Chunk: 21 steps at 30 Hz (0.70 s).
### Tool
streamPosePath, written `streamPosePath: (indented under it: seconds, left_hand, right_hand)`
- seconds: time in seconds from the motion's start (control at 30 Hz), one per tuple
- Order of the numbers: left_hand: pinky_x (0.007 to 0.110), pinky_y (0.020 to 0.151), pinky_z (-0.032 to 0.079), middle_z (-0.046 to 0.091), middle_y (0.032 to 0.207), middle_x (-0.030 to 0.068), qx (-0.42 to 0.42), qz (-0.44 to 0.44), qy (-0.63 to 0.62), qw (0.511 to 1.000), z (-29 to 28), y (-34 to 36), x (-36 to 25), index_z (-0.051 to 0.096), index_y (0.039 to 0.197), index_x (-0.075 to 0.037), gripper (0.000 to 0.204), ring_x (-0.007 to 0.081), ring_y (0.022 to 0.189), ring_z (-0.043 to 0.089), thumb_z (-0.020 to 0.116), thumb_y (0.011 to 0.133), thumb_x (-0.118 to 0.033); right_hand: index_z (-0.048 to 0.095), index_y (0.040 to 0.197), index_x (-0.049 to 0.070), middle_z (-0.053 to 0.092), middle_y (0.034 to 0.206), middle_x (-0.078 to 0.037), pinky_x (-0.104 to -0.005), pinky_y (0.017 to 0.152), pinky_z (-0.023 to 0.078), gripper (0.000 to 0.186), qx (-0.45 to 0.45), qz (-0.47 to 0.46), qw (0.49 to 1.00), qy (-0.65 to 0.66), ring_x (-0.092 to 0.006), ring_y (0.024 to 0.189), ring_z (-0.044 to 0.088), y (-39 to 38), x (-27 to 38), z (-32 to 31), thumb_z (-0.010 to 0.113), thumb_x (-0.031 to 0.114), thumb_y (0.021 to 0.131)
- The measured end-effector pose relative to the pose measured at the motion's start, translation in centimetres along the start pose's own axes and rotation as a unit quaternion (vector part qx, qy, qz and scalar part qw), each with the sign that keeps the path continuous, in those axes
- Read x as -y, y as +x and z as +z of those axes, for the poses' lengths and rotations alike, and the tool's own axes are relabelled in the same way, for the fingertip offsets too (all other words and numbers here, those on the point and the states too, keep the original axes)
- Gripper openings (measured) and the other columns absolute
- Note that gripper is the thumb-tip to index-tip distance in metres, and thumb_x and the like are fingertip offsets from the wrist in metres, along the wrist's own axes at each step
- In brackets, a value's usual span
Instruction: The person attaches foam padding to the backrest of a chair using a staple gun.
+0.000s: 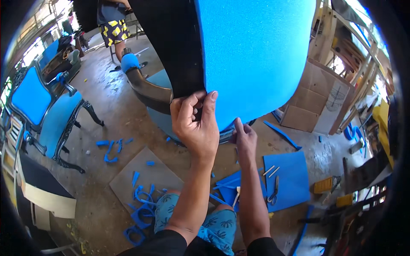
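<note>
A large sheet of blue foam covers the back of a dark chair frame right in front of me. My left hand pinches the foam's lower left edge where it meets the black frame. My right hand presses at the foam's bottom edge, fingers tucked under it near the seat. The chair's curved armrest with a blue pad sticks out to the left.
Scissors lie on a blue foam piece on the floor. Blue foam scraps litter a cardboard sheet. A finished blue chair stands left. Cardboard panels lean at right. Another person stands behind.
</note>
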<state>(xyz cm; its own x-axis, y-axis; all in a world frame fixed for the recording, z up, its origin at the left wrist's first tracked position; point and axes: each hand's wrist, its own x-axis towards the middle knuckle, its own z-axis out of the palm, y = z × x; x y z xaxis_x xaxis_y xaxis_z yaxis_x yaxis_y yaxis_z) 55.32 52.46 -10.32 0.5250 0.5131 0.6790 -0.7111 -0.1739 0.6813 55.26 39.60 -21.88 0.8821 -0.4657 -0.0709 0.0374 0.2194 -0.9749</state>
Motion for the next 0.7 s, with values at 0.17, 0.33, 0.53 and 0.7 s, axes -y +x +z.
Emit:
streamPosePath:
  seconds: [0.17,0.33,0.53,0.7]
  left_hand:
    - [0.032,0.066,0.044,0.060,0.082,0.0051,-0.005,0.029,0.062,0.998,0.1,0.3,0.0,0.073,0.093,0.001,0.017,0.0161,0.075,0.055,0.086,0.084,-0.007]
    - [0.035,0.069,0.043,0.062,0.079,0.0052,-0.011,0.028,0.056,0.998,-0.1,0.3,0.4,0.073,0.091,-0.001,0.013,0.0210,0.075,0.055,0.083,0.086,-0.006]
    - [0.037,0.070,0.042,0.064,0.079,0.0062,0.012,0.068,0.068,0.995,0.0,0.5,0.7,0.074,0.090,-0.003,0.006,0.0232,0.075,0.055,0.077,0.086,-0.001]
    - [0.038,0.070,0.042,0.064,0.077,0.0055,0.004,0.037,0.065,0.997,-0.4,0.8,0.7,0.074,0.089,-0.004,0.008,0.0226,0.073,0.054,0.079,0.085,-0.001]
  right_hand:
    - [0.065,0.072,-0.002,0.050,0.058,0.000,-0.0275,0.051,0.035,0.037,-0.040,-0.169,0.968,-0.183,-0.0052,0.058,0.044,-2.6,6.4,-2.6,0.077,0.024,0.096]
    - [0.069,0.082,-0.002,0.064,0.072,-0.006,-0.0276,0.059,0.047,0.016,0.086,-0.501,0.827,-0.241,-0.0102,0.065,0.061,-6.2,16.1,3.8,0.080,0.008,0.088]
    - [0.073,0.085,0.000,0.068,0.075,-0.008,-0.0290,0.058,0.050,0.010,0.058,-0.553,0.778,-0.291,-0.0135,0.062,0.063,-4.3,17.9,6.7,0.081,0.005,0.084]
    - [0.069,0.082,0.003,0.066,0.076,-0.010,-0.0355,0.059,0.051,0.013,0.047,-0.563,0.776,-0.279,-0.0242,0.065,0.064,-3.8,16.9,8.1,0.080,0.010,0.085]
